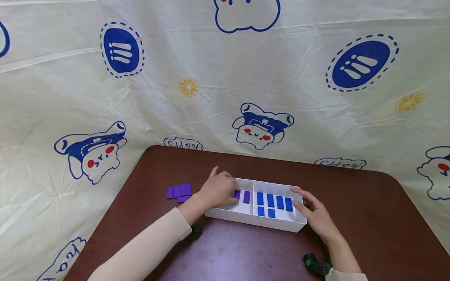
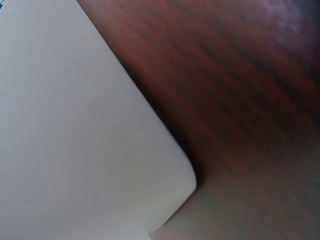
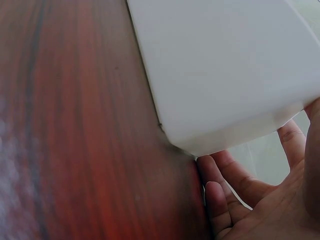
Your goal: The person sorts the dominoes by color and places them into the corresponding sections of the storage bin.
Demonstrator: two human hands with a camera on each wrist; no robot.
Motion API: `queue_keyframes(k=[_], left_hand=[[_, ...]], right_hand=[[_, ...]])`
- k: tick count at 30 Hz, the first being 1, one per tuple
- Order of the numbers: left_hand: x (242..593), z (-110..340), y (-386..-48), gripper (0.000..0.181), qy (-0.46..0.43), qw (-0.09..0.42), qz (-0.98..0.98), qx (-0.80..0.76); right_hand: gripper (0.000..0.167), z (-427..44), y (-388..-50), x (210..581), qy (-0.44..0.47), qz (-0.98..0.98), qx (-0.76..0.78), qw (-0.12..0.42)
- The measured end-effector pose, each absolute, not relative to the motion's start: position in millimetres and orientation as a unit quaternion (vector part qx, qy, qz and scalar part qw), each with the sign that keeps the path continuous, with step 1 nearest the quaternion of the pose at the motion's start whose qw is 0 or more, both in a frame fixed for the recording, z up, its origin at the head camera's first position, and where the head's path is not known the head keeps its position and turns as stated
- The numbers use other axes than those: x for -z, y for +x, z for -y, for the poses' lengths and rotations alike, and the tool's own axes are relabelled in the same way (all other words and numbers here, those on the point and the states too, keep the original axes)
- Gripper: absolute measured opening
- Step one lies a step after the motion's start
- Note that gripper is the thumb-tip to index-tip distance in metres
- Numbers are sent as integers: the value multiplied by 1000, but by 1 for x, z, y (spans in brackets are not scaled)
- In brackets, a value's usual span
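A white two-compartment box (image 1: pixel 251 221) lies on the table. My left hand (image 1: pixel 218 189) reaches over its left compartment, thumb and fingertip at either end of a purple tile (image 1: pixel 237 194) that it pinches. Beside that lies another purple tile (image 1: pixel 247 197). In the right compartment, several blue tiles (image 1: pixel 270 200) form two rows. My right hand (image 1: pixel 314 212) grips the box's right end, thumb over the rim; in the right wrist view its fingers (image 3: pixel 245 186) are against the outer end wall. The left wrist view shows the box's side (image 2: pixel 95 120), with the left hand's fingers out of sight.
Left of the box, several purple tiles (image 1: pixel 184 190) lie loose, some overlapping. The dark brown table (image 1: pixel 239 253) extends around the box. A patterned white cloth (image 1: pixel 218 117) hangs behind the table. A black strap with a small device (image 1: pixel 315 266) is on the right wrist.
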State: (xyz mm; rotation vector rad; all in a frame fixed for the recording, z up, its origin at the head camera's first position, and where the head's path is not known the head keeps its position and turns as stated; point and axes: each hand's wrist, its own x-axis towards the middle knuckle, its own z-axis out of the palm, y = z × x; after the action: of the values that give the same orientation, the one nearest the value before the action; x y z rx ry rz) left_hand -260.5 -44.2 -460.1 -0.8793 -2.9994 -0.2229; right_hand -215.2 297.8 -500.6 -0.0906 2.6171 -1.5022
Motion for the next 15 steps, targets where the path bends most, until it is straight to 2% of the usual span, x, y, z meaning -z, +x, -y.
queue_keyframes(k=[15], left_hand=[[464,37,-261,36,-262,-2,964,51]], right_hand=[[56,-298,-215,502,-27,-867,495,62]])
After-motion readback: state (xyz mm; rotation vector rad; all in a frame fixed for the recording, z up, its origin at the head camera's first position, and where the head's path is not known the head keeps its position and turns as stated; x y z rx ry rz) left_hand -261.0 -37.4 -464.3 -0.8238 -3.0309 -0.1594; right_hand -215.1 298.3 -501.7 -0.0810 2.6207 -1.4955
